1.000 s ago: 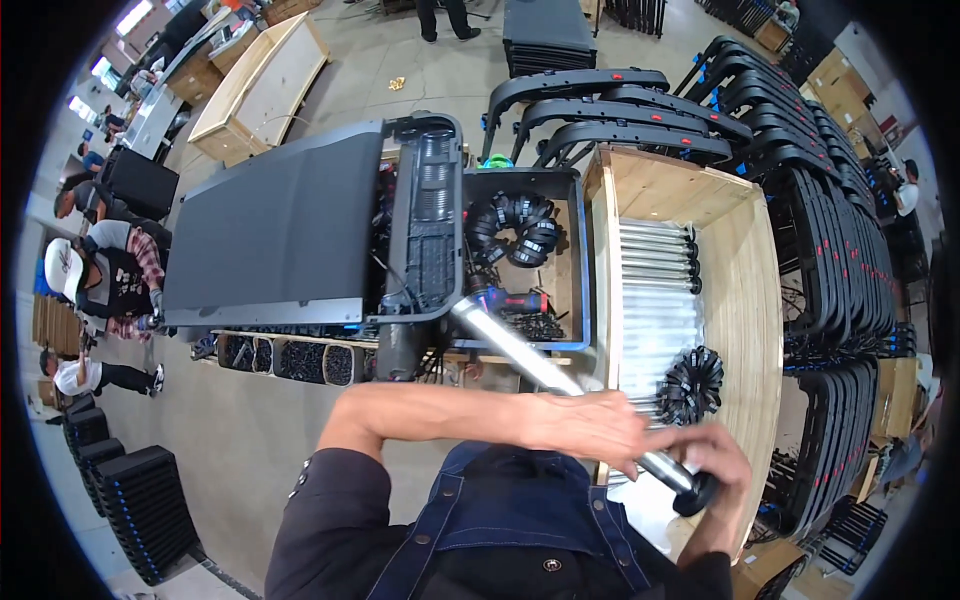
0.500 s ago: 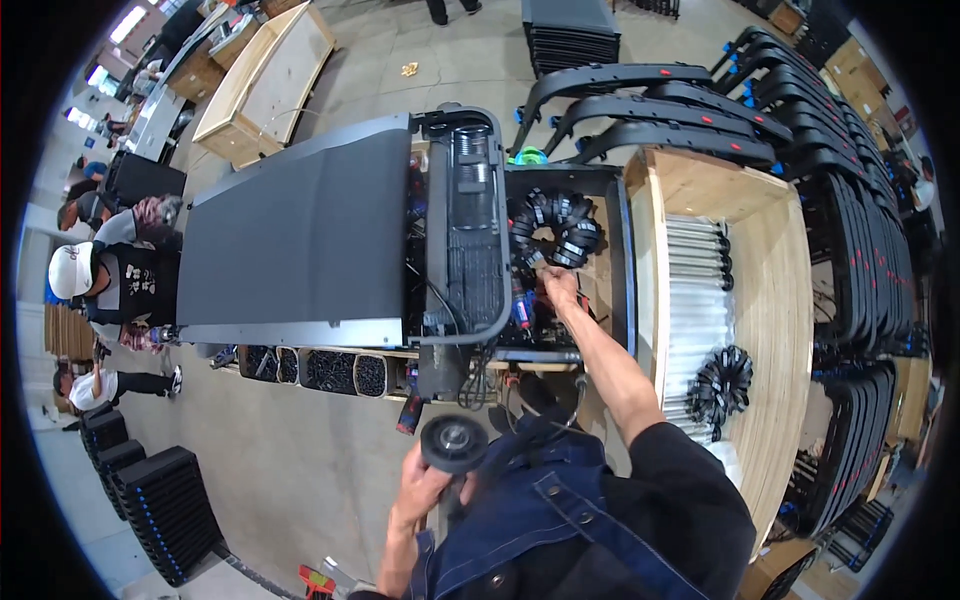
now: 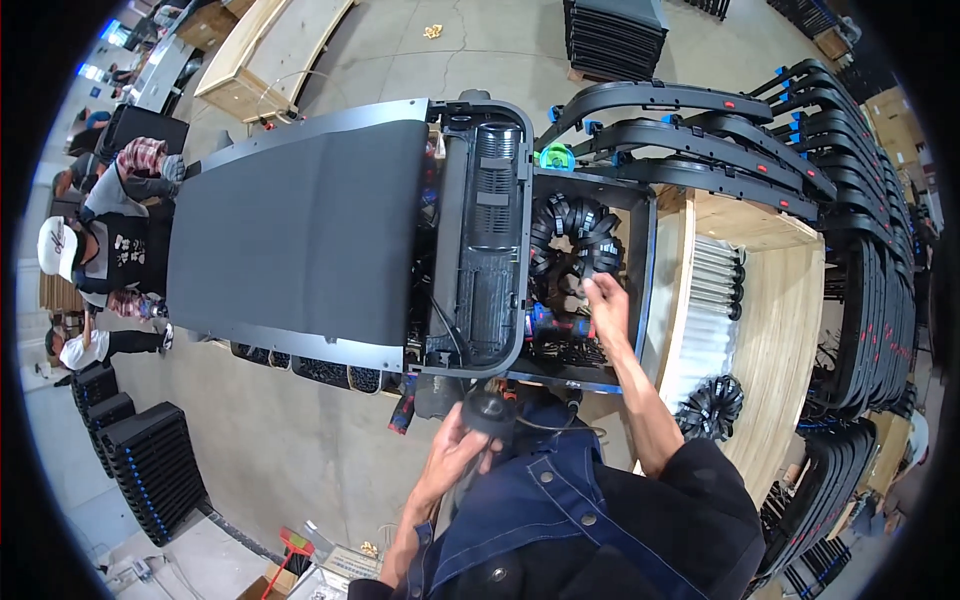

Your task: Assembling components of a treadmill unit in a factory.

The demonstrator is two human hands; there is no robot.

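Note:
My left hand is closed around a round black wheel with a hub at its centre, held in front of my body beside the machine. My right hand is over a dark open tray, thumb and fingers pinched together; whatever they hold is too small to make out. Just beyond its fingertips lies a ring-shaped bundle of black banded parts. A red and blue power tool lies in the tray beside that hand. Left of the tray is a treadmill-like machine with a dark belt and an exposed end compartment.
On the right stands a wooden crate holding metal rods and another black bundle. Curved black frames are stacked beyond it. A person in a white cap is at the machine's far left end. Parts bins sit under its near edge.
The whole view has shifted. My right hand has drawn back a little from the black bundle, and my left hand has brought the wheel up and right, nearer the machine's end.

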